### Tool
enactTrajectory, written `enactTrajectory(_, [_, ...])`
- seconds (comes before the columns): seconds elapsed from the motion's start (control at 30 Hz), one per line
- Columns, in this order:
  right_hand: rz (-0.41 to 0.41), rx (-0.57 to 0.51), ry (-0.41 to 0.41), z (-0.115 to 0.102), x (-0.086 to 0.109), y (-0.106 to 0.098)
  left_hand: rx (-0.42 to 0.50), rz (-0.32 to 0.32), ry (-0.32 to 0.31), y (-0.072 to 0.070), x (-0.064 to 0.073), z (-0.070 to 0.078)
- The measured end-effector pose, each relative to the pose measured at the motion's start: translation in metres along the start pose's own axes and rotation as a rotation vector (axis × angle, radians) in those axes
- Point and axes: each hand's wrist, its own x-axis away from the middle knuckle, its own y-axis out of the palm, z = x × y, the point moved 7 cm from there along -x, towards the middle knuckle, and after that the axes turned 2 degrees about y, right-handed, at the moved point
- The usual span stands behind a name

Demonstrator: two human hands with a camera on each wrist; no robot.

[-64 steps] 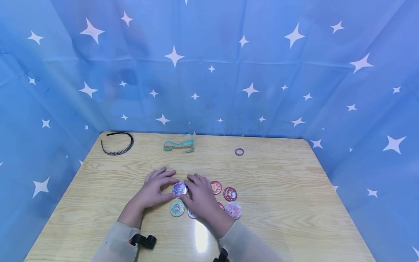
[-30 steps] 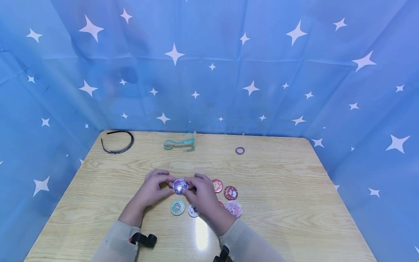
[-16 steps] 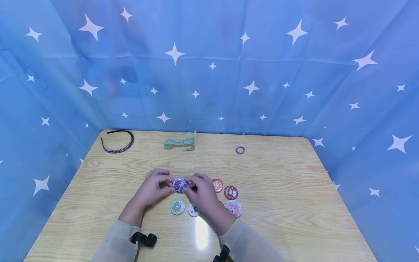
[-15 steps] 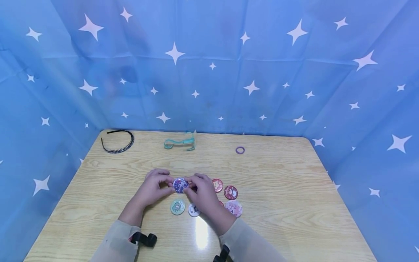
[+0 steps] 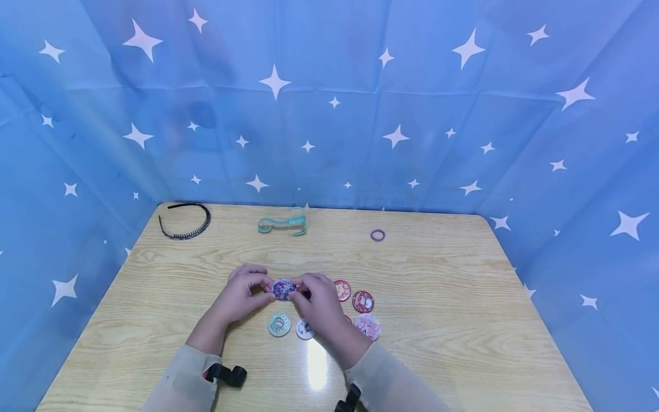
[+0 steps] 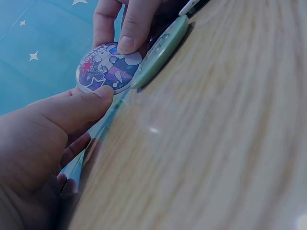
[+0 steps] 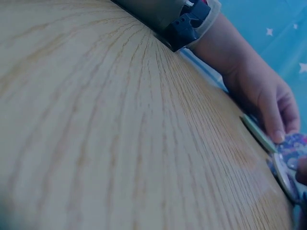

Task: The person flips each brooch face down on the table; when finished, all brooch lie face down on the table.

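Between both hands is a round purple-and-white pin badge (image 5: 283, 289) with a cartoon figure on it. My left hand (image 5: 242, 294) pinches its left edge, the thumb on the printed face in the left wrist view. My right hand (image 5: 320, 303) pinches the opposite edge with thumb and fingers. The purple badge (image 6: 106, 69) is tilted, its face toward the wrist camera. Just nearer on the table lie a green badge (image 5: 280, 324) and a white badge (image 5: 305, 329), the latter partly covered by my right hand. My right fingertips barely show in the right wrist view.
Right of my right hand lie a red badge (image 5: 342, 290), a dark red badge (image 5: 362, 301) and a pink badge (image 5: 368, 327); another red one is mostly hidden. Along the back are a black headband (image 5: 193, 229), a teal hair clip (image 5: 282, 224) and a purple hair tie (image 5: 377, 235).
The purple badge was flat to the camera with hands around it; both hands then pinched and raised it slightly. Over the last half second its face has tipped further back.
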Motion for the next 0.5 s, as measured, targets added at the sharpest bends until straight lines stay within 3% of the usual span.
enactTrajectory(0.3, [-0.017, -0.018, 0.025, 0.0, -0.0003, -0.001, -0.003, 0.003, -0.003, -0.0004, 0.0005, -0.0026])
enactTrajectory(0.5, [0.001, -0.016, -0.001, -0.002, 0.0003, -0.0025, -0.009, 0.017, 0.042, -0.0001, -0.0008, -0.0007])
